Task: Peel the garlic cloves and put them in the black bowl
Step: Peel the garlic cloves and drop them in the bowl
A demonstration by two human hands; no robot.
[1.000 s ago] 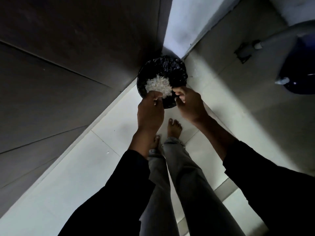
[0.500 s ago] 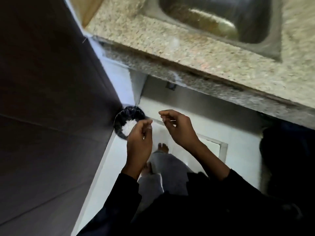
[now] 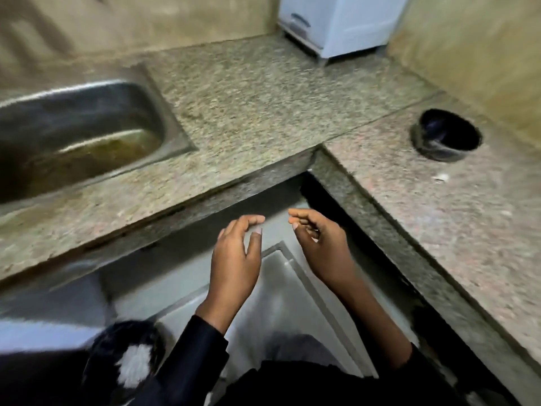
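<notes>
Left hand (image 3: 235, 259): fingers loosely curved, thumb apart from them, nothing held. Right hand (image 3: 317, 244): fingers loosely curled, thumb near the forefinger tip, nothing visible between them; small detail blurred. Both raised side by side with a narrow gap, below the inner corner of the speckled stone counter (image 3: 263, 112), touching nothing. Black bowl (image 3: 446, 136) well apart, beyond and to the right of the right hand, upright on the counter's right wing; contents not discernible. Small pale scrap (image 3: 440, 177) on the counter just nearer than the bowl. Steel sink (image 3: 73, 133) beyond and left of the left hand. Black-lined bin (image 3: 126, 361) with a white heap (image 3: 133, 367) low beside the left sleeve. White appliance (image 3: 336, 22) far beyond.
</notes>
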